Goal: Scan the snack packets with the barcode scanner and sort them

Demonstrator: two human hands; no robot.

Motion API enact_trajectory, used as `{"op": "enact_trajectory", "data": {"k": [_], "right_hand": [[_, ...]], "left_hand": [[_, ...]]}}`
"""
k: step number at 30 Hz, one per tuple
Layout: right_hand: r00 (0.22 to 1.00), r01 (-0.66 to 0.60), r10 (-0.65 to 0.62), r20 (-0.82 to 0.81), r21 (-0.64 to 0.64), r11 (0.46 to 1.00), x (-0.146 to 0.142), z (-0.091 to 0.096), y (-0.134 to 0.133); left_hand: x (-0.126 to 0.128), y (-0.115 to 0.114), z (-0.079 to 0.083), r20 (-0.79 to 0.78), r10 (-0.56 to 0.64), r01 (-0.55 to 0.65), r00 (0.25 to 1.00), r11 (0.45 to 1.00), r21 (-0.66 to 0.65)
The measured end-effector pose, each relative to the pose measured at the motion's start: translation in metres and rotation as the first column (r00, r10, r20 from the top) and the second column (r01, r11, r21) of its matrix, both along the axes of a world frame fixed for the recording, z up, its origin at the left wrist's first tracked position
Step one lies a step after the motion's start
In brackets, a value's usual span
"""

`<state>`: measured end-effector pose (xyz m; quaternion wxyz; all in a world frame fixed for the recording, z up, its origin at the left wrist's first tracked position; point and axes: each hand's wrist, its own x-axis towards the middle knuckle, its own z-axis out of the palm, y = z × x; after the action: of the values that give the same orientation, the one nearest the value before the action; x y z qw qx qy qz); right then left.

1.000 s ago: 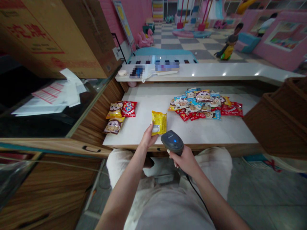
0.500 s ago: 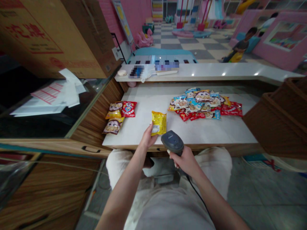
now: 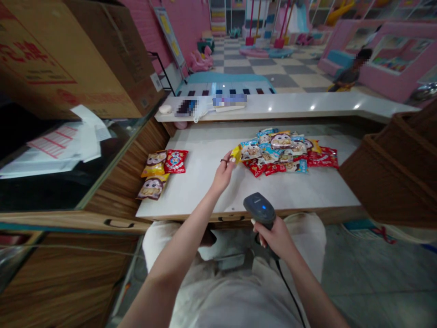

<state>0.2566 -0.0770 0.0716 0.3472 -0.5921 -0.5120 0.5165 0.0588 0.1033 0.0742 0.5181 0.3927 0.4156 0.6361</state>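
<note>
Yellow snack packet (image 3: 236, 154) sat pinched in the fingertips of the left hand (image 3: 223, 173), up and to the right of the palm, at the left edge of the heap of snack packets (image 3: 283, 152) and just beside it. Only part of the packet showed past the fingers. Its long axis seemed to slant up and to the right, though the hand hid too much to be sure. The left hand was much the nearer of the two to it. The right hand (image 3: 273, 239) was back by the near edge of the white tabletop (image 3: 307, 193), closed around a dark grey barcode scanner (image 3: 258, 208) with a lit blue light and a black cord (image 3: 288, 291) running down past the person's lap. Three other packets lay well apart to the left: a red packet (image 3: 175, 161), a yellow packet (image 3: 154, 165) and a brown packet (image 3: 152, 187). The heap held well over a dozen, too overlapped to count exactly.
</note>
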Motion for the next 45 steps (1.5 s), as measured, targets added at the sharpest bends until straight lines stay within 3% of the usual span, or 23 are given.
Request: {"op": "enact_trajectory", "data": {"k": [4,6,9,12,15,19,22,25,29,32,36,39,42,45], "right_hand": [[0.998,0.062,-0.062,-0.002,0.004,0.998,0.014,0.004,0.002],[0.996,0.090,-0.090,-0.011,-0.008,0.996,0.019,0.006,0.002],[0.992,0.123,-0.124,-0.030,-0.025,0.992,0.025,0.007,0.001],[0.990,0.136,-0.137,-0.025,-0.035,0.990,0.028,0.008,0.001],[0.992,0.120,-0.121,-0.023,-0.031,0.992,0.027,0.008,0.001],[0.996,0.072,-0.073,-0.043,-0.021,0.997,0.019,0.005,0.001],[0.999,0.018,-0.018,-0.029,0.001,1.000,0.013,-0.003,0.000],[0.997,-0.069,0.068,-0.029,-0.013,0.998,0.005,-0.010,-0.001],[0.990,-0.133,0.133,-0.052,-0.015,0.991,-0.009,-0.010,-0.001],[0.988,-0.146,0.145,-0.045,-0.004,0.989,-0.020,-0.004,-0.002],[0.987,-0.156,0.156,-0.026,0.003,0.988,-0.028,0.003,-0.006],[0.993,-0.119,0.119,-0.022,0.021,0.993,-0.027,0.003,-0.009],[0.992,-0.123,0.123,-0.023,0.011,0.992,-0.023,0.000,-0.008],[0.989,-0.142,0.141,-0.035,-0.013,0.990,-0.019,-0.003,-0.006]], "left_hand": [[0.051,0.059,0.028,-0.243,-0.026,0.084,0.970,0.969,0.233],[0.075,0.087,0.030,-0.384,-0.006,0.125,0.923,0.950,0.285],[0.099,0.116,0.023,-0.585,-0.010,0.202,0.811,0.943,0.264],[0.106,0.126,0.020,-0.694,-0.025,0.255,0.720,0.939,0.231],[0.094,0.110,0.025,-0.711,0.047,0.249,0.701,0.919,0.306],[0.046,0.048,0.023,-0.737,0.166,0.212,0.655,0.896,0.390],[-0.018,-0.011,0.004,-0.857,0.263,0.120,0.443,0.930,0.347],[-0.093,-0.060,-0.019,-0.896,0.358,-0.154,0.262,0.932,0.327],[-0.178,-0.099,-0.032,-0.944,0.330,-0.471,0.014,0.835,0.285],[-0.214,-0.108,-0.031,-0.972,0.226,-0.566,-0.070,0.793,0.225],[-0.225,-0.109,-0.034,-0.981,0.178,-0.548,-0.079,0.814,0.192],[-0.216,-0.112,-0.040,-0.977,0.213,-0.523,-0.030,0.829,0.197],[-0.201,-0.118,-0.043,-0.951,0.285,-0.496,0.121,0.847,0.190],[-0.179,-0.121,-0.041,-0.850,0.342,-0.449,0.401,0.882,0.144]]}}
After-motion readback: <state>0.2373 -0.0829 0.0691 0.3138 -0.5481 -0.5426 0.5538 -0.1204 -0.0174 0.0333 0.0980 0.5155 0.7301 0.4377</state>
